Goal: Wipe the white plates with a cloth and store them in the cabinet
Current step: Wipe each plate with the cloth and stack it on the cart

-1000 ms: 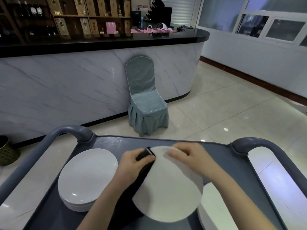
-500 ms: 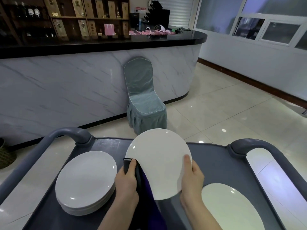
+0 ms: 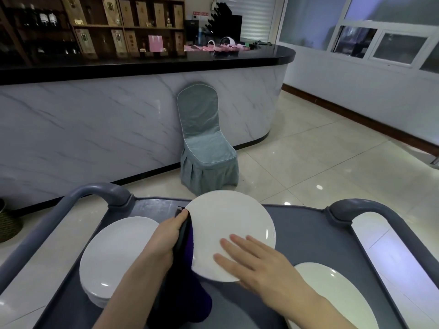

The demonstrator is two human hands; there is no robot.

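Head view. Work surface: a dark grey cart top (image 3: 301, 224) with raised edges and rounded grey handles at the far left (image 3: 95, 193) and far right (image 3: 370, 207) corners. It stands on a glossy pale tiled floor (image 3: 320, 150) showing light reflections.

On the cart, left side: a stack of white plates (image 3: 116, 255), lying flat. Right side, near edge: a single white plate (image 3: 332, 293), flat, partly cut off by the frame.

Centre: one white plate in hand (image 3: 228, 224), tilted and raised off the cart top. The left hand (image 3: 166, 241) is closed on that plate's left rim through a dark purple cloth (image 3: 187, 293), which hangs down from the grip toward the cart. The right hand (image 3: 259, 260) lies flat on the plate's facing surface, fingers spread and extended, not curled around anything.

Room: a curved bar counter (image 3: 118, 129) with a white marbled front and black top runs across the far side. A chair in a grey-blue fabric cover (image 3: 204, 148) stands against it. Behind the counter, wooden shelving (image 3: 114, 27) carries boxes and bottles; pink items sit on the counter top. Right wall: white, dark skirting, interior windows (image 3: 380, 41). A woven basket (image 3: 7, 224) is partly visible at the left edge. No cabinet can be identified.
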